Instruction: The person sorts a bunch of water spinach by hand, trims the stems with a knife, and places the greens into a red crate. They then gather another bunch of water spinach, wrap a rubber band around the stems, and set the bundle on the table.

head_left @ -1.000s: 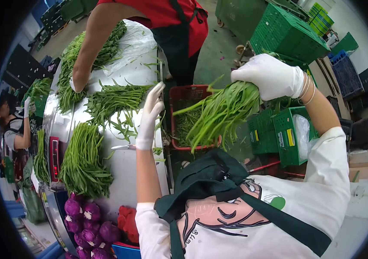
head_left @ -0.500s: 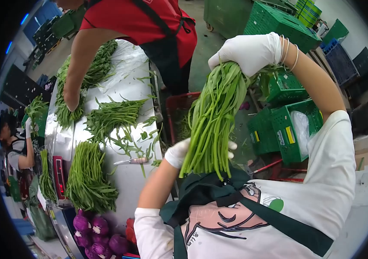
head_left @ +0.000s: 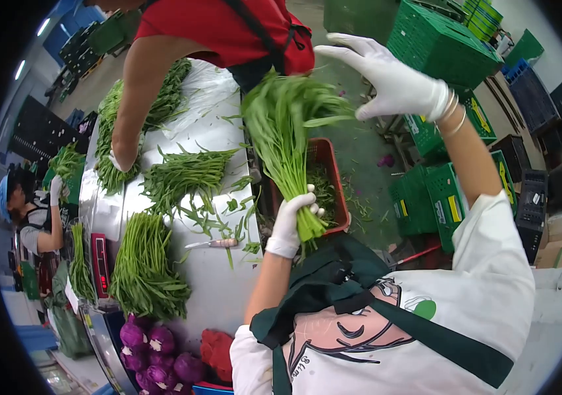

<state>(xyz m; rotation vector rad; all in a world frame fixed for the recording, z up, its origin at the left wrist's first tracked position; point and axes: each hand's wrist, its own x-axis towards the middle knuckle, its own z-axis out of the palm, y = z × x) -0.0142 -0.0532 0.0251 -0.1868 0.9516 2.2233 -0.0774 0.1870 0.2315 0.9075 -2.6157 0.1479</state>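
A bunch of water spinach [head_left: 281, 131] is held upright by its stem ends in my gloved left hand [head_left: 292, 220]. The leaves at its top look smeared by motion. To the right of those leaves, my gloved right hand [head_left: 396, 79] is empty, thumb and fingers spread apart. On the metal table [head_left: 218, 283] to the left lie a cut bunch of greens [head_left: 142, 257], another leafy bunch [head_left: 188, 172] and loose leaves. A knife [head_left: 212, 243] rests among the scraps.
A red crate [head_left: 343, 204] with leaf scraps stands below the bunch. Red cabbages [head_left: 156, 355] and a red scale [head_left: 100, 263] are by the table's near end. A co-worker in red [head_left: 188, 26] reaches over the far greens. Green crates [head_left: 439, 46] stand at right.
My right hand has let go of the leaves and opened, moving slightly right. My left hand has closed round the stem ends, and the bunch has swung left, nearer the table.
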